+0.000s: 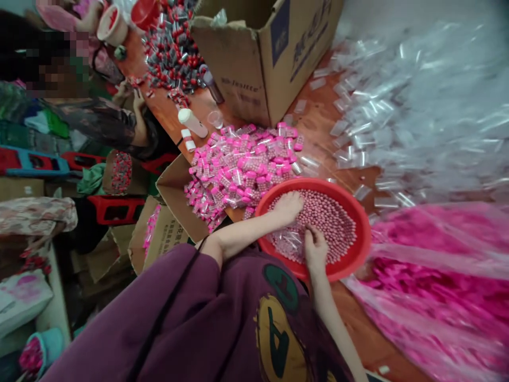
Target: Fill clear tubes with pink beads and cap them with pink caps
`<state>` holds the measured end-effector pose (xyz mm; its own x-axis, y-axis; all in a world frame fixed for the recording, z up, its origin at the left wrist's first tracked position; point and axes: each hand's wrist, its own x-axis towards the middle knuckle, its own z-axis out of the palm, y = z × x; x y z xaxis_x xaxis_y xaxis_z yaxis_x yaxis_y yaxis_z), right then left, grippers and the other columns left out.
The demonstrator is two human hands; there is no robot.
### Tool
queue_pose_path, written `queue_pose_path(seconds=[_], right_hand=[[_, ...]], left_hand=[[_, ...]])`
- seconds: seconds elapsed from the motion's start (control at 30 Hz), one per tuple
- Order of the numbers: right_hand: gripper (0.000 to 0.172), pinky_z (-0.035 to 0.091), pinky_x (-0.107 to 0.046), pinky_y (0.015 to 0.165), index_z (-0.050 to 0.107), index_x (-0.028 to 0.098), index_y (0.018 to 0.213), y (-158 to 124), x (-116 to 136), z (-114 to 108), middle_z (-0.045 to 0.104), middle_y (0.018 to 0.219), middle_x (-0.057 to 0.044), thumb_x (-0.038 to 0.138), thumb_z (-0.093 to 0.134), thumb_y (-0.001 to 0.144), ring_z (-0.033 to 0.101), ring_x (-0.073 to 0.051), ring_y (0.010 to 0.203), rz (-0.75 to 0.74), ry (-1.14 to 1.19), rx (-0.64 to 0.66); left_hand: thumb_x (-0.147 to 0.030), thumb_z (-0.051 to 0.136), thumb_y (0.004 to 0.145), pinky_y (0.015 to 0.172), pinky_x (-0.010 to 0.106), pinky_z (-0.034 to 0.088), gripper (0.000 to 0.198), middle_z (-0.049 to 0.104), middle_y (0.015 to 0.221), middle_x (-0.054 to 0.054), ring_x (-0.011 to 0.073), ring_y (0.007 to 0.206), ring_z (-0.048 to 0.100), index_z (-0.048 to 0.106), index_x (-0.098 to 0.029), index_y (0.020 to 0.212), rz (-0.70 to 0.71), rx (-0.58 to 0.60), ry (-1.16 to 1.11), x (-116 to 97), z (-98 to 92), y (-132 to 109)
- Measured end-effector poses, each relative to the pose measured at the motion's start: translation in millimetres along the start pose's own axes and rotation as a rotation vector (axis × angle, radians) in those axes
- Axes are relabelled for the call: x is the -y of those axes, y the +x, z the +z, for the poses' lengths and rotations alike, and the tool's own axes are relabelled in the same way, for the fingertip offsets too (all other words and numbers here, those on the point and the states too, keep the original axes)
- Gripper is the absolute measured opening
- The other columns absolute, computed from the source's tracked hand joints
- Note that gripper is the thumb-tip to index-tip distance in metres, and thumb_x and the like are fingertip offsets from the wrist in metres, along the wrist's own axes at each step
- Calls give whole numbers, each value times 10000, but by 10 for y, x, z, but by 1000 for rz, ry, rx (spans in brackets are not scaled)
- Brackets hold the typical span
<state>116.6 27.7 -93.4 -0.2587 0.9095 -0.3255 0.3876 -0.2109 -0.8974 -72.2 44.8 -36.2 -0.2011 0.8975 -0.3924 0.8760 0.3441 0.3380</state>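
Observation:
A red plastic basin (363,249) full of small pink beads (330,217) sits at the table edge, close against my body. My left hand (289,207) lies on the beads at the basin's left side, fingers reaching over them and partly sunk. Nearer to me, my right hand (316,248) is in the basin with its fingers curled together; what they hold, if anything, is hidden. Beside it, several clear plastic tubes (288,241) rest on the beads. Just beyond the basin is a heap of bead-filled clear bottles with pink caps (246,167).
A large cardboard box (242,79) stands behind the heap. Loose clear tubes (421,116) cover the right side. Pink caps in a plastic bag (445,286) lie at lower right. Red-capped bottles (175,48) are piled far left, near a seated person (107,122).

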Motion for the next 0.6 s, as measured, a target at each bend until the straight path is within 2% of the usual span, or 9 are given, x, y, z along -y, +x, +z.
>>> queue_pose_path(seconds=[0.13,0.27,0.37,0.47,0.5,0.57,0.6], right_hand=[[316,647,-730,1064,766,329,947,-136,66,-65,856,1106,-199,549,565,839,820,-430,1069,-53,-102,27],[311,654,-725,1004,759,305,921,-221,114,-101,852,1036,-207,476,504,875,804,-437,1019,-158,-223,98],[307,637,-713,1019,769,269,942,-305,135,-116,852,1051,-213,416,504,901,791,-429,1045,-161,-286,92],[286,580,-646,1176,788,248,1018,-407,127,-147,840,1250,-195,356,541,924,753,-386,1260,-126,-314,73],[280,554,-617,1225,792,250,1053,-438,121,-164,825,1325,-177,329,552,931,728,-361,1334,-121,-314,75],[287,526,-615,1251,795,227,1096,-485,113,-211,798,1384,-191,304,562,947,706,-357,1369,-155,-297,58],[291,533,-605,1242,794,219,1106,-499,116,-240,803,1365,-195,302,559,957,716,-350,1344,-157,-277,43]], left_hand=[[-17,428,1027,1056,440,557,458,731,1328,327,366,1308,719,799,-4,1294,40,23,64,-100,100,70],[-6,499,1010,1053,387,572,386,758,1313,290,326,1269,748,830,-38,1207,121,56,-5,-334,287,180],[14,501,991,1081,370,585,394,775,1323,254,289,1258,753,824,-71,1201,191,92,-99,-420,342,197],[-16,547,978,1174,408,559,410,779,1380,202,269,1309,720,797,-123,1285,254,137,-219,-353,346,140],[-48,563,988,1229,456,525,408,770,1420,188,279,1357,693,783,-135,1321,257,130,-269,-309,344,108],[-79,632,961,1317,538,437,453,788,1421,145,287,1396,675,757,-155,1390,184,63,-475,-219,324,27],[-85,649,952,1340,522,414,490,773,1462,147,276,1433,662,735,-146,1430,149,58,-578,-182,300,-25]])
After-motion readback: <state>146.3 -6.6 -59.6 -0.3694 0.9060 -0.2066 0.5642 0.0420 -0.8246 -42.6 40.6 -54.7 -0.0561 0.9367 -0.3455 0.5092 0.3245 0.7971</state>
